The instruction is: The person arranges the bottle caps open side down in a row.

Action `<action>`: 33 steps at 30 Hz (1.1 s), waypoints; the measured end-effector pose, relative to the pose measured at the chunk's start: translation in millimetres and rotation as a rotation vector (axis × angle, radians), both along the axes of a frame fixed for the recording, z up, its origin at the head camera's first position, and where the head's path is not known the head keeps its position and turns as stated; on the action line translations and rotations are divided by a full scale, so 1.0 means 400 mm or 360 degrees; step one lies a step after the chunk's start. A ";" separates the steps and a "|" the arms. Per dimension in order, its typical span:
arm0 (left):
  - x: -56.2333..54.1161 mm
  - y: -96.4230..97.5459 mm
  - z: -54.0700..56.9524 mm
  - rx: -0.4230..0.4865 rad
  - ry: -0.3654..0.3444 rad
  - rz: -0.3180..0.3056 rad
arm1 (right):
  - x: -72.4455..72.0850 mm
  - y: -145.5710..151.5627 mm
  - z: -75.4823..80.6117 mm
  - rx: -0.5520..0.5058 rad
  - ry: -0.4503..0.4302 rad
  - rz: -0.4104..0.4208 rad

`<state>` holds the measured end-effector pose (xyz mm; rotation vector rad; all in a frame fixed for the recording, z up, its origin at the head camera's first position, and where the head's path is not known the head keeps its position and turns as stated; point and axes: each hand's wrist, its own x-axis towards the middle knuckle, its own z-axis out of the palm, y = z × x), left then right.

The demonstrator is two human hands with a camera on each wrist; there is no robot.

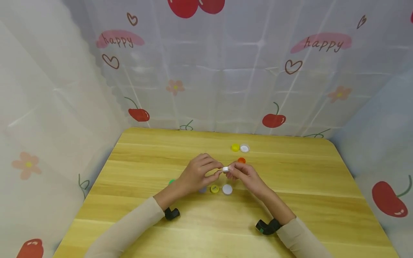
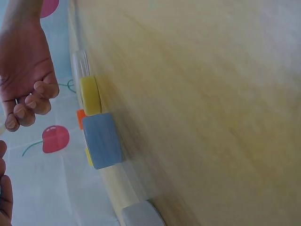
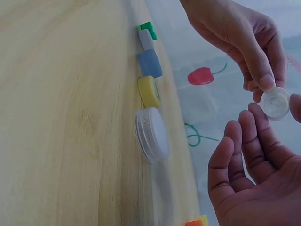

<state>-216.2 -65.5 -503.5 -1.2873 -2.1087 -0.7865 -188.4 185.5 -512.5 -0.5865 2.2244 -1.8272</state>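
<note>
A small round white bottle cap is held up between the two hands, over the middle of the table. My left hand pinches its left edge with thumb and fingertips. From the other side my right hand grips it between thumb and index finger. The right wrist view shows the hollow inside of the cap, with the left thumb on its upper rim. In that view the other fingers of the right hand fan out, slightly bent. The left wrist view catches only a sliver of the cap at its edge.
Nearer the body stands a row of caps: green, light grey, blue, yellow and a wide white one. Beyond the hands lie an orange cap, a yellow cap and a white-centred clear lid.
</note>
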 end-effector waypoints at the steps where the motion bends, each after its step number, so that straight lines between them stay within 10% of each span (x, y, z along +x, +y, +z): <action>1: 0.000 0.000 0.000 0.0001 0.0003 0.0001 | 0.000 0.000 0.002 -0.0009 -0.0005 -0.0001; 13: 0.005 0.006 -0.006 0.0035 -0.0080 -0.0028 | 0.006 0.002 -0.006 -0.0061 0.0014 -0.0013; 26: 0.032 0.033 -0.008 0.0420 -0.0984 -0.0137 | 0.031 0.006 -0.023 -0.0103 0.0455 -0.0259; 33: 0.034 0.037 -0.013 0.0466 -0.1099 -0.0144 | 0.038 0.011 -0.028 -0.0105 0.0578 -0.0256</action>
